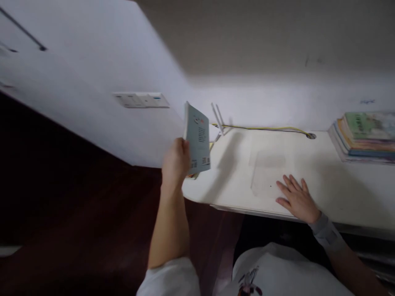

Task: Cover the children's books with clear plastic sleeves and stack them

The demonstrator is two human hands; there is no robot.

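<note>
My left hand (176,161) grips a thin light-blue book (199,139) by its left edge, with the thumb on the near side. The book is tilted upright over the left end of the white desk (234,181), its printed back cover with a barcode facing me. Behind and under it, parts of other printed items show, mostly hidden. My right hand (298,199) rests palm down near the desk's front edge, fingers spread, holding nothing. Left of those fingers lies a faint, clear rectangular sheet (254,174).
A white router with antennas (218,119) stands at the desk's back left corner. A yellow and black cable (265,128) runs along the wall to a round grommet (311,136). A stack of books (367,137) sits at the right. Wall sockets (142,100) are at left.
</note>
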